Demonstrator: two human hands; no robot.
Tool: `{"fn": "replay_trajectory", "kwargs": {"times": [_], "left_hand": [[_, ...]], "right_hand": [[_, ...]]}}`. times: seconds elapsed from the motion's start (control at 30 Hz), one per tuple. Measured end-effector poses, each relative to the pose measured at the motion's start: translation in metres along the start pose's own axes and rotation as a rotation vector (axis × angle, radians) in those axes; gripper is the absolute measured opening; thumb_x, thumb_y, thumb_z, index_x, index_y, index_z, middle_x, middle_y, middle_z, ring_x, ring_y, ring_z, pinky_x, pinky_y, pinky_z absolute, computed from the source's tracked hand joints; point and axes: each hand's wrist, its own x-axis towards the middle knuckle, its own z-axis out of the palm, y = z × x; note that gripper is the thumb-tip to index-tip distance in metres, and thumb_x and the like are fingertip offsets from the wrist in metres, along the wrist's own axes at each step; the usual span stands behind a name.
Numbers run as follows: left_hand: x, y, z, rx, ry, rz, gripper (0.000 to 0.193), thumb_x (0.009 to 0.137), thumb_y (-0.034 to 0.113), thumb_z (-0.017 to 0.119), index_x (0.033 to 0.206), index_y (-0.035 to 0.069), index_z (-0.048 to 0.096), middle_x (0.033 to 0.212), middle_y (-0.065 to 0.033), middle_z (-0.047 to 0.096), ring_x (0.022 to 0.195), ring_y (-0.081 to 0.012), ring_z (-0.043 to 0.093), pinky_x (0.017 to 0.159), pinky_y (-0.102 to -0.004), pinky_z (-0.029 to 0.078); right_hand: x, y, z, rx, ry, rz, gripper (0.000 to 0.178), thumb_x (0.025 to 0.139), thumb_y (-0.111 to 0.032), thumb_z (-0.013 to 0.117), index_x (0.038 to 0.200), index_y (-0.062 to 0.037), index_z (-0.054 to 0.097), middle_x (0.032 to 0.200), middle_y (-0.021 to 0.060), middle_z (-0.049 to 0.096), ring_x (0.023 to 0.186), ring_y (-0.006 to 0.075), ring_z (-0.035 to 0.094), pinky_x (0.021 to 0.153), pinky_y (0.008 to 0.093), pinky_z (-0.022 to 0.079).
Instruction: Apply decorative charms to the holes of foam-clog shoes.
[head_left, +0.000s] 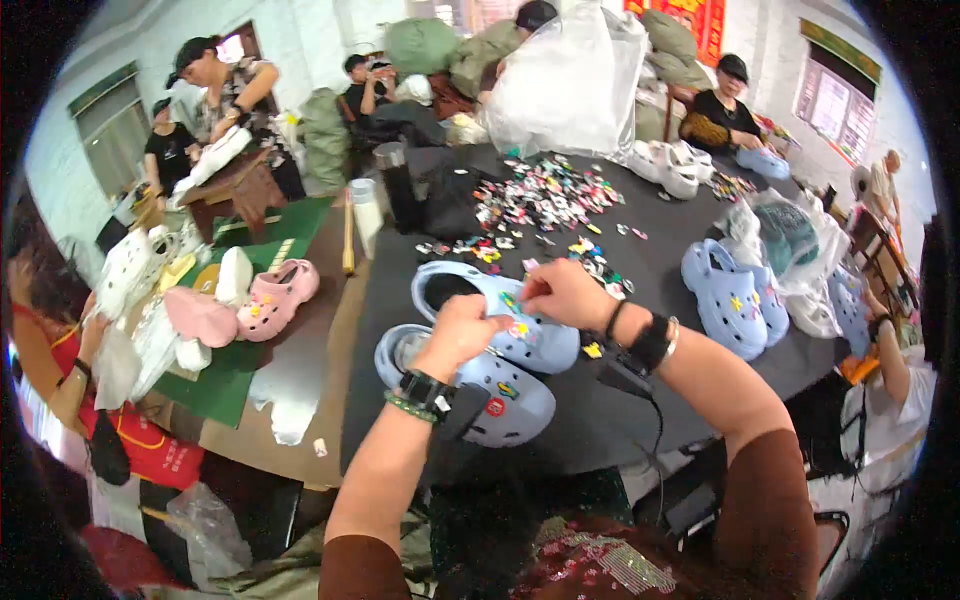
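Two light-blue clogs lie side by side on the black-covered table, toes to the right. On the farther clog [548, 345], a yellow flower-like charm and a green charm [510, 302] sit on the holed upper. My left hand [460, 335] is closed at that clog's opening, thumb on the upper beside the yellow charm; its other fingers are partly hidden. My right hand [568, 296] pinches just above the upper, near the green charm; whatever is between its fingertips is too small to make out. The nearer clog [515, 405] bears a red round charm and a yellow-green one.
Beyond the clogs spreads a pile of small colourful charms [545, 195]. A black tumbler [400, 190] and a white bottle [366, 215] stand left. More blue clogs [728, 300] sit right, pink clogs [275, 300] left. Several people work around the tables. A dark cable [657, 430] hangs near my right arm.
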Motion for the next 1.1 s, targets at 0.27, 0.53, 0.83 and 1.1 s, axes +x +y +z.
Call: {"fn": "replay_trajectory", "kwargs": {"times": [0.27,0.53,0.83,1.1], "left_hand": [[-0.002,0.006,0.008,0.023,0.079,0.103,0.042,0.070,0.035,0.077,0.064,-0.002,0.058,0.061,-0.0201,0.055,0.052,-0.0293,0.054,0.052,-0.0396,0.041],[0.002,0.000,0.012,0.001,0.085,0.065,0.045,0.069,0.035,0.077,0.062,-0.003,0.055,0.061,-0.0223,0.053,0.051,-0.0313,0.051,0.051,-0.0412,0.038],[-0.001,0.002,0.009,-0.029,0.099,0.077,0.044,0.069,0.035,0.076,0.061,-0.003,0.055,0.058,-0.0219,0.051,0.049,-0.0302,0.049,0.050,-0.0408,0.037],[-0.007,0.012,0.003,-0.127,0.047,0.070,0.038,0.069,0.028,0.075,0.062,-0.003,0.056,0.056,-0.0185,0.052,0.048,-0.0264,0.049,0.049,-0.0387,0.037]], "right_hand": [[0.008,-0.010,-0.016,-0.131,-0.172,0.090,0.020,0.066,-0.019,0.074,0.079,-0.0058,0.067,0.077,0.0124,0.066,0.074,0.0277,0.065,0.067,0.0371,0.051],[0.016,-0.017,-0.012,-0.216,-0.181,0.092,0.021,0.063,-0.017,0.076,0.074,-0.0028,0.066,0.075,0.0140,0.065,0.073,0.0287,0.065,0.067,0.0383,0.051],[0.015,-0.009,-0.009,-0.220,-0.135,0.052,0.026,0.061,-0.020,0.080,0.070,-0.0016,0.065,0.086,0.0181,0.065,0.079,0.0312,0.063,0.071,0.0399,0.050],[0.018,0.015,-0.012,-0.038,-0.259,0.253,0.088,0.063,-0.024,0.084,0.133,-0.0089,0.032,0.117,0.0209,0.057,0.113,0.0375,0.054,0.094,0.0392,0.044]]}}
